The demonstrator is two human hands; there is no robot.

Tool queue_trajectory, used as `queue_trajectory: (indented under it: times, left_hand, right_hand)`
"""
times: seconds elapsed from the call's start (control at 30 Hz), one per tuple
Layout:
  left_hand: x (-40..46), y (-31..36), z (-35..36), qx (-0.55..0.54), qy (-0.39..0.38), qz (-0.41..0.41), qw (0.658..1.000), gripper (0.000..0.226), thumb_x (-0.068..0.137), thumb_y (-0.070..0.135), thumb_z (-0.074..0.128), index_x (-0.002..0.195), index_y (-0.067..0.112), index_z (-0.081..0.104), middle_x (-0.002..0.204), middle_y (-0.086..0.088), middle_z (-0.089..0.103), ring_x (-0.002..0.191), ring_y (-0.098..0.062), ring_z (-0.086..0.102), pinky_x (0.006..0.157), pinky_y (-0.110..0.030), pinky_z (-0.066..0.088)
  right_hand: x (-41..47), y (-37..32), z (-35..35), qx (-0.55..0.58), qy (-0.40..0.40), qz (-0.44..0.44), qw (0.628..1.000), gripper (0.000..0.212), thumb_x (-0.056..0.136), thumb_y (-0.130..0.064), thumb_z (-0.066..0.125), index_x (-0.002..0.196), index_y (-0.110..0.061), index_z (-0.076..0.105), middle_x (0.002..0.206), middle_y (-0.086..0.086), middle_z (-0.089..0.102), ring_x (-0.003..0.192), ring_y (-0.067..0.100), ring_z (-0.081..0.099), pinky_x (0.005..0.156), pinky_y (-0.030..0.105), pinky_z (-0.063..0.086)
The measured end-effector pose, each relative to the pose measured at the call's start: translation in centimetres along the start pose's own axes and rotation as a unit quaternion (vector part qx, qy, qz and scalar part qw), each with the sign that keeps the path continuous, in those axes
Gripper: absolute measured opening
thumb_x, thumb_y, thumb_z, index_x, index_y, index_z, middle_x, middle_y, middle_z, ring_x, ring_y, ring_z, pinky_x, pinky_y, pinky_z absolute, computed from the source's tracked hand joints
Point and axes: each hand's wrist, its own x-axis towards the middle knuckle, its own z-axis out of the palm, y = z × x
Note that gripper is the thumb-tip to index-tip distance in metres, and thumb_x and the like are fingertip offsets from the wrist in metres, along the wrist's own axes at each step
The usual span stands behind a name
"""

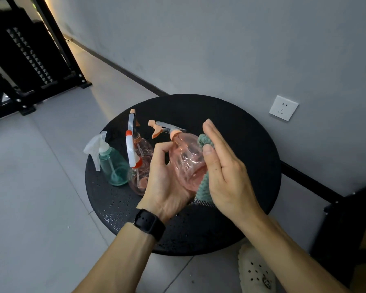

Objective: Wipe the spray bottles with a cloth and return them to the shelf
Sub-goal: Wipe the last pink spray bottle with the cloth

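Dim room, warm glow upper left, wide-angle bending

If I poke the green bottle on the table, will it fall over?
Probably not easily: the green bottle stands upright on a base wider than its neck. It looks mostly empty, so likely light and apt to slide across the black table. Its big trigger head could make it slightly top-heavy.

Round black table (230,123), tiny holes, wet drops. On it near left edge: green spray bottle (112,166), two pink spray bottles (140,163) just beside.
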Motion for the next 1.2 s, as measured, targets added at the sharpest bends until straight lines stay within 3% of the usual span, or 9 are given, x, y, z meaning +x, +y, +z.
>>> queue_trajectory:
  times: [0.17,0.3,0.4,0.67,0.77,0.87,0.97,1.1,1.2]
  left_hand:
    - [-0.3,0.7,0.6,0.05,0.022,0.02,0.998,0.036,0.091,0.043,0.057,0.108,0.013,0.067,0.093,-0.007,0.069,0.079,-0.02,0.067,0.074,-0.034,0.058]
    - [-0.8,1.0,0.5,0.106,0.0,0.007,0.994,0.026,0.089,0.035,0.051,0.102,0.014,0.06,0.076,0.0,0.068,0.062,-0.014,0.065,0.062,-0.029,0.055]
    - [-1.0,0.9,0.7,0.114,0.0,0.01,0.993,0.034,0.088,0.038,0.054,0.109,0.012,0.062,0.083,-0.003,0.069,0.066,-0.015,0.067,0.058,-0.03,0.056]
    - [-1.1,0.2,0.9,0.159,-0.002,0.004,0.987,0.021,0.087,0.034,0.062,0.09,0.018,0.076,0.084,-0.005,0.07,0.071,-0.018,0.069,0.063,-0.034,0.058]
    - [-1.2,0.1,0.9,0.197,0.002,0.001,0.98,0.023,0.084,0.031,0.068,0.098,0.013,0.072,0.083,-0.005,0.072,0.069,-0.018,0.07,0.06,-0.031,0.057]
    - [-1.2,0.0,1.0,0.23,0.007,0.017,0.973,0.029,0.08,0.03,0.066,0.103,0.013,0.069,0.083,-0.005,0.072,0.068,-0.016,0.07,0.058,-0.028,0.056]
    - [-1.2,0.1,0.9,0.264,0.007,0.017,0.964,0.032,0.08,0.033,0.071,0.108,0.017,0.07,0.094,-0.009,0.072,0.077,-0.021,0.071,0.065,-0.035,0.059]
    - [-0.8,-0.3,0.4,0.323,0.003,0.024,0.946,0.038,0.08,0.037,0.067,0.116,0.023,0.07,0.116,-0.015,0.071,0.108,-0.037,0.067,0.102,-0.057,0.049]
    - [-0.8,-0.8,0.4,0.366,-0.009,0.014,0.931,0.041,0.083,0.032,0.062,0.123,0.022,0.066,0.116,-0.01,0.072,0.108,-0.028,0.069,0.1,-0.048,0.051]
  right_hand:
    - [0.1,-0.3,-0.3,0.028,-0.03,0.043,0.998,0.042,0.104,-0.025,0.035,0.144,-0.035,0.025,0.152,-0.018,0.031,0.138,-0.011,0.025,0.116,0.022,0.026]
    - [0.3,-0.1,-0.5,0.046,-0.039,0.077,0.995,0.043,0.104,-0.03,0.036,0.147,-0.032,0.032,0.152,-0.016,0.036,0.138,-0.006,0.031,0.113,0.036,0.035]
    - [0.3,0.1,-0.6,0.046,-0.046,0.085,0.994,0.044,0.104,-0.03,0.036,0.148,-0.034,0.032,0.152,-0.017,0.035,0.138,-0.005,0.031,0.112,0.038,0.037]
    - [0.4,-0.2,-0.7,0.032,-0.041,0.071,0.996,0.043,0.104,-0.028,0.036,0.144,-0.044,0.03,0.152,-0.021,0.032,0.138,-0.008,0.028,0.115,0.03,0.032]
    - [0.5,-0.3,-0.6,0.02,-0.022,0.064,0.997,0.044,0.103,-0.024,0.037,0.145,-0.035,0.03,0.152,-0.018,0.033,0.137,-0.011,0.027,0.113,0.015,0.028]
    - [0.3,-0.4,-0.3,0.031,0.033,0.066,0.997,0.041,0.103,-0.023,0.04,0.143,-0.034,0.037,0.147,-0.018,0.041,0.133,-0.009,0.036,0.11,0.016,0.033]
    - [0.6,-0.5,-0.3,0.071,0.12,0.099,0.985,0.04,0.103,-0.028,0.04,0.142,-0.031,0.043,0.143,-0.017,0.048,0.128,-0.01,0.042,0.107,0.018,0.038]
    - [1.4,-0.6,-0.7,0.039,0.195,0.032,0.98,0.041,0.102,-0.028,0.037,0.143,-0.024,0.042,0.147,-0.01,0.044,0.135,-0.003,0.038,0.109,0.013,0.031]
    - [2.3,-0.3,-1.3,-0.101,0.173,-0.084,0.976,0.041,0.103,-0.016,0.039,0.141,-0.004,0.044,0.148,-0.002,0.036,0.142,0.01,0.03,0.113,0.012,0.022]
